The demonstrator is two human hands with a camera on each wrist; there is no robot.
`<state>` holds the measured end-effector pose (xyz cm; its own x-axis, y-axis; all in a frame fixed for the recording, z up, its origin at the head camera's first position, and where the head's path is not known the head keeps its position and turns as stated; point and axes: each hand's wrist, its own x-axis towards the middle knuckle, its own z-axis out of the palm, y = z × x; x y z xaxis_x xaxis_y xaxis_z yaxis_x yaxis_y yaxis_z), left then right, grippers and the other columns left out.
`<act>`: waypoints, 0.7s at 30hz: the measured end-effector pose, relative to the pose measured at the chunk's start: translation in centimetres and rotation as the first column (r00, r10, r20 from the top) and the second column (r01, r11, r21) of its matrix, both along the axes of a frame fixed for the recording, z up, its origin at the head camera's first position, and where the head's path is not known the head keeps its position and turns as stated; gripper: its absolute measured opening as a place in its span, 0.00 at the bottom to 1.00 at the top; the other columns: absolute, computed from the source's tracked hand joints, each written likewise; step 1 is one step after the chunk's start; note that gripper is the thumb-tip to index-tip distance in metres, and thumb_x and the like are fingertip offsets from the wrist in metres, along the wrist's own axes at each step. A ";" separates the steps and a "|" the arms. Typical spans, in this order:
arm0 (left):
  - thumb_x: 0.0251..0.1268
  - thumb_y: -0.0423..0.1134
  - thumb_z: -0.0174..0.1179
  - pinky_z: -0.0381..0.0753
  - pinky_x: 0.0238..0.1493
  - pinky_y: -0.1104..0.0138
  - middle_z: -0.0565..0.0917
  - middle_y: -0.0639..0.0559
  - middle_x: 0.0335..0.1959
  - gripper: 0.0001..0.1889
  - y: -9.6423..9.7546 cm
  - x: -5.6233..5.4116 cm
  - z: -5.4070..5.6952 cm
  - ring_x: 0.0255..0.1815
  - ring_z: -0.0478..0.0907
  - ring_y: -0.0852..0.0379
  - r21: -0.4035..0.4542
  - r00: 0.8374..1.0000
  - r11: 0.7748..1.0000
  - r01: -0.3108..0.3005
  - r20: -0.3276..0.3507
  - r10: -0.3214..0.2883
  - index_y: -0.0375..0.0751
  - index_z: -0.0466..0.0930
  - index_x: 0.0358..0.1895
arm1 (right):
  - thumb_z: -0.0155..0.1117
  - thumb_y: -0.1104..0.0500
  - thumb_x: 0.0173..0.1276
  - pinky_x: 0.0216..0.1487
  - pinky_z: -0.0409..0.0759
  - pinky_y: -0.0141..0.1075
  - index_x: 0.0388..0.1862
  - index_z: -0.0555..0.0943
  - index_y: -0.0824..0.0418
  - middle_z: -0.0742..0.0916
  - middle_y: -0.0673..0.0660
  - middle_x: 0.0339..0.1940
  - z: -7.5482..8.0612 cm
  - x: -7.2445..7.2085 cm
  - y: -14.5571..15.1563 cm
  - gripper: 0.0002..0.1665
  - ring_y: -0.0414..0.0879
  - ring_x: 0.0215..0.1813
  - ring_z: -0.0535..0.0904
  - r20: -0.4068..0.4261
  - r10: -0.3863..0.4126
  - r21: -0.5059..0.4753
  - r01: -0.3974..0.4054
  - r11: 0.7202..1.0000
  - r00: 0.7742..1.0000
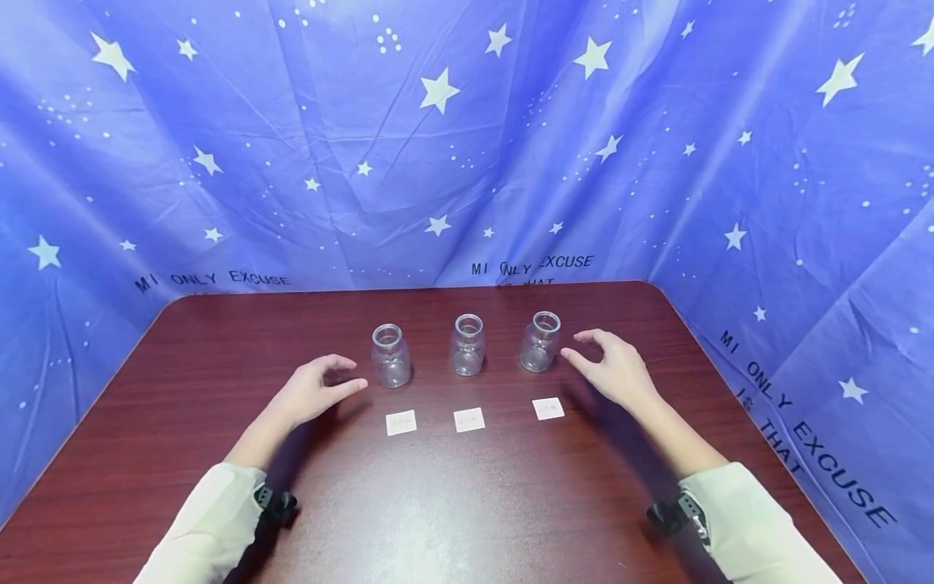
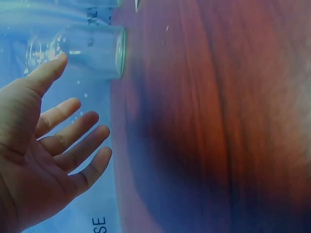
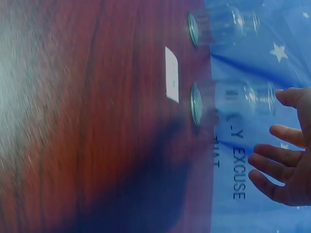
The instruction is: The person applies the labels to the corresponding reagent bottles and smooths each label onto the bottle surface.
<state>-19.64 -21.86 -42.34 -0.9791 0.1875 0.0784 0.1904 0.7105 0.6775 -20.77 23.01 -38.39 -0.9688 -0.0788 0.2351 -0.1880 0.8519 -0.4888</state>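
Found blue star-printed cloth point(image 1: 328, 105) hung along the far, left and right sides of a reddish-brown wood-grain table point(image 1: 182, 365). Recorded pale sleeves point(image 1: 207, 519) reaching in from the near side. Found the left hand point(image 1: 317, 391) just left of the left glass jar point(image 1: 392, 361), with fingers extended and thumb apart, gripping nothing. Found the right hand point(image 1: 616, 369) just right of the right glass jar point(image 1: 541, 349), with fingers likewise extended; cannot tell thumb contact. Counted, including the middle glass jar point(image 1: 468, 353), three clear jars, upright in a left-to-right row on the far half, each empty. Observed dark wrist devices point(image 1: 280, 504) at both cuffs. Noted a left card point(image 1: 401, 422), middle card point(image 1: 469, 420) and right card point(image 1: 549, 409), white and flat, on the near side of the jars, with markings too faint to read. Seen together in the head view only: all three jars. Seen in the left wrist view: the left palm. Seen in the right wrist view: greenish jar bases.
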 end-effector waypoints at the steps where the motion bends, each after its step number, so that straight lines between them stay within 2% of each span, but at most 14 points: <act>1: 0.57 0.50 0.64 0.78 0.50 0.53 0.84 0.40 0.45 0.24 0.2 0.2 0.0 0.45 0.81 0.46 0.003 1.000 1.000 0.006 -0.001 -0.006 0.34 0.77 0.49 | 0.61 0.42 0.62 0.55 0.71 0.52 0.50 0.79 0.60 0.84 0.60 0.51 -0.1 0.1 -0.2 0.27 0.58 0.57 0.77 -0.002 0.007 -0.011 -0.007 1.000 1.000; 6: 0.55 0.47 0.66 0.79 0.47 0.55 0.84 0.42 0.42 0.22 1.2 0.8 0.1 0.42 0.82 0.49 -0.001 0.999 0.999 0.050 -0.013 -0.050 0.35 0.79 0.46 | 0.64 0.44 0.60 0.49 0.74 0.47 0.46 0.81 0.58 0.86 0.57 0.46 -0.7 0.5 -1.8 0.22 0.54 0.49 0.80 -0.007 0.048 -0.052 -0.048 0.997 0.999; 9: 0.54 0.46 0.66 0.79 0.46 0.56 0.85 0.43 0.41 0.20 1.7 1.2 -0.1 0.41 0.82 0.49 -0.006 0.996 0.996 0.088 -0.019 -0.088 0.35 0.79 0.45 | 0.65 0.46 0.59 0.44 0.73 0.43 0.44 0.81 0.58 0.87 0.55 0.41 -1.1 0.7 -2.9 0.21 0.52 0.43 0.79 -0.001 0.084 -0.066 -0.084 0.994 0.996; 13: 0.52 0.46 0.68 0.79 0.44 0.59 0.85 0.46 0.39 0.19 2.3 1.5 -0.3 0.40 0.80 0.53 -0.028 0.993 0.993 0.116 -0.025 -0.117 0.37 0.80 0.43 | 0.66 0.47 0.59 0.41 0.73 0.40 0.44 0.82 0.58 0.87 0.54 0.39 -1.6 1.0 -4.5 0.20 0.49 0.39 0.78 -0.004 0.138 -0.065 -0.138 0.988 0.990; 21: 0.50 0.44 0.69 0.76 0.41 0.62 0.83 0.48 0.36 0.17 3.2 1.9 -0.4 0.37 0.77 0.55 -0.046 0.981 0.980 0.191 -0.013 -0.192 0.39 0.80 0.41 | 0.66 0.47 0.59 0.46 0.78 0.42 0.45 0.82 0.58 0.87 0.52 0.42 -2.6 1.3 -7.3 0.20 0.45 0.44 0.82 0.013 0.232 -0.086 -0.230 0.969 0.973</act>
<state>-17.77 -18.68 -42.77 -0.9234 0.3751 0.0820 0.3369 0.6891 0.6416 -19.46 15.74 -41.01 -0.9318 -0.2823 0.2282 -0.3628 0.7428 -0.5626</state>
